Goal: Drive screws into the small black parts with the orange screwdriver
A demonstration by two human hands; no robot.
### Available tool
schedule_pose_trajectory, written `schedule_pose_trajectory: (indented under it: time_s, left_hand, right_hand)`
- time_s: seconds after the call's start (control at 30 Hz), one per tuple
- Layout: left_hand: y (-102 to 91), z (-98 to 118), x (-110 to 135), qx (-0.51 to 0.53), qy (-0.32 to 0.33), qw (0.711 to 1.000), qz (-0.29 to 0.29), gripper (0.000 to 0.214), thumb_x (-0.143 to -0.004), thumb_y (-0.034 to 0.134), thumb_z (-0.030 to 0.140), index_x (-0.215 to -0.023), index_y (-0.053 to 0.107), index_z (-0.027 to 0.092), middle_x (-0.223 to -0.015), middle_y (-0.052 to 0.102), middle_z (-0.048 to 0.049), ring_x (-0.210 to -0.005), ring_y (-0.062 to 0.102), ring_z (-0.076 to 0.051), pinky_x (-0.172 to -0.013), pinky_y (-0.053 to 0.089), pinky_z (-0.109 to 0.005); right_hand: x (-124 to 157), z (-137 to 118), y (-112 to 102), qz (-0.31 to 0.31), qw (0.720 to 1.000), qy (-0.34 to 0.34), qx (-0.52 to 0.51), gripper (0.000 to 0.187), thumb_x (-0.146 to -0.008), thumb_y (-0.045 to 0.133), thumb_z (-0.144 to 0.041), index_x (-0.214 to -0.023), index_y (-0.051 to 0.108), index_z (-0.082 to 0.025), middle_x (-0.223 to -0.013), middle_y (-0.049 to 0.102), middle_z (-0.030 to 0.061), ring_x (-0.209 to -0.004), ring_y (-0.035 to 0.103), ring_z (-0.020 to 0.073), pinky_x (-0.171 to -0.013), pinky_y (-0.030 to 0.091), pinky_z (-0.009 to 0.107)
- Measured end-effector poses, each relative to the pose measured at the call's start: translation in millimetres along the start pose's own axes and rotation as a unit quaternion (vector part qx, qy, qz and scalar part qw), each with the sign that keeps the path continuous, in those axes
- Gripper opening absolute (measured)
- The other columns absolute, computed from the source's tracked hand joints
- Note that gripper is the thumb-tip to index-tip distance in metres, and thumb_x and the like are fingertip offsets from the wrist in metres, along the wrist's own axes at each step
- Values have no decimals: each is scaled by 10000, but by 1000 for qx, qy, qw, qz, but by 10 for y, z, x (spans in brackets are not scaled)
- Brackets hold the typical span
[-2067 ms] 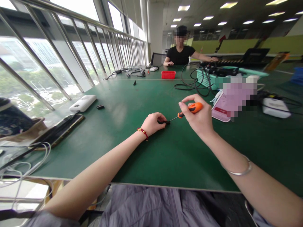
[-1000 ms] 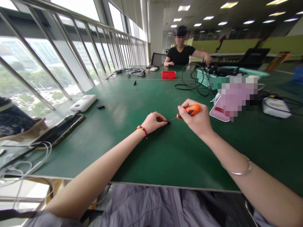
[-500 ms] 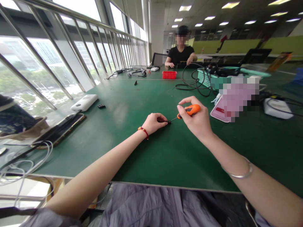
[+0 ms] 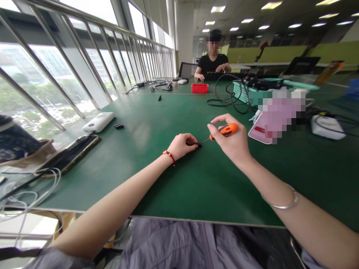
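Observation:
My left hand [image 4: 183,146] rests on the green tabletop, its fingers closed on a small black part [image 4: 199,145] that they mostly cover. In my right hand [image 4: 234,140] is a screwdriver [image 4: 228,129] with an orange and black handle. Its thin shaft slants down to the left, and the tip meets the black part or lies right beside it; which of the two I cannot tell. The thumb and fingers of my right hand curl about the handle.
On the left lie a small black piece [image 4: 119,126], a white power bank [image 4: 98,122], a dark phone [image 4: 73,153] and white cables. Farther back stand a red bin [image 4: 199,88] and a teal basket [image 4: 241,92] with black cables. A pink phone [image 4: 260,134] lies right. A person [image 4: 213,63] sits opposite.
My right hand has turned the screwdriver handle slightly. My left hand keeps its hold on the black part. The person opposite has shifted their hands a little, and the view has moved slightly.

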State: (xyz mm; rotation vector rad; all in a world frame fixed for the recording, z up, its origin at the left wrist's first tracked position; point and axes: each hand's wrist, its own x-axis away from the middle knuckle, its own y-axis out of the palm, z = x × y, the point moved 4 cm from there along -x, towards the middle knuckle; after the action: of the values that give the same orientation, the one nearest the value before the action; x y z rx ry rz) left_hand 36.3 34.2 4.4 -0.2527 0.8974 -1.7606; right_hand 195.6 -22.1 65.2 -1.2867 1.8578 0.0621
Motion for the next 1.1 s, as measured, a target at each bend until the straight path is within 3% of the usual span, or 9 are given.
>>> schedule_pose_trajectory:
  time_s: [0.1,0.27,0.43,0.53,0.7,0.83,0.9,1.1]
  left_hand:
    - [-2,8,1,-6,0,1000,2,99,-688,637,197,-768,664,146,-756,697,-22,-700,626,-129,-722,509,-248]
    - [-3,15,2,-10,3,1000,2,105,-691,631,199,-774,665,143,-758,698,-25,-708,629,-132,-718,510,-245]
    - [-2,30,15,-33,12,999,13,116,-684,631,200,-780,667,144,-772,699,-27,-718,627,-137,-710,505,-248]
    - [-1,38,23,-55,19,998,24,121,-675,637,197,-782,671,152,-770,696,-21,-720,627,-141,-698,503,-250]
    - [6,28,24,-55,16,998,25,131,-670,640,198,-789,672,153,-770,696,-22,-726,632,-142,-699,506,-250]
    - [3,33,24,-59,17,998,26,126,-673,638,204,-785,671,156,-777,697,-21,-724,631,-142,-704,507,-253]
    - [2,40,28,-61,16,998,27,122,-674,639,204,-781,670,156,-776,696,-22,-725,632,-144,-704,507,-253]
    - [-2,80,41,-67,19,997,32,125,-665,639,184,-782,667,151,-763,687,-22,-716,630,-145,-690,505,-254]
  right_hand:
    - [5,-2,-3,9,999,-22,-24,188,-710,614,-320,-866,561,-229,-587,521,-42,-497,495,127,-515,387,257]
    - [12,-36,-30,45,997,-63,-17,408,-677,651,-328,-1040,496,-227,-693,541,-18,-543,498,140,-535,409,279]
    - [13,-42,-30,17,1000,-18,-4,238,-748,592,-414,-872,541,-218,-507,447,-64,-462,450,116,-526,375,261]
    - [15,-36,-20,12,999,-28,-24,186,-741,593,-363,-854,548,-223,-560,496,-50,-480,477,113,-519,382,255]
    - [10,-26,-14,34,997,-69,-26,407,-693,639,-342,-1057,486,-241,-755,573,1,-541,510,143,-513,402,281]
    - [14,-28,-27,33,999,-37,17,174,-746,590,-397,-795,544,-236,-573,512,-30,-476,467,133,-496,347,261]
    - [24,-47,-36,34,999,-40,14,202,-764,567,-372,-647,493,-225,-540,499,-27,-487,466,126,-515,347,254]
    - [71,-71,4,20,996,-78,-40,225,-779,549,-333,-613,448,-219,-542,497,-34,-507,464,110,-533,367,232]
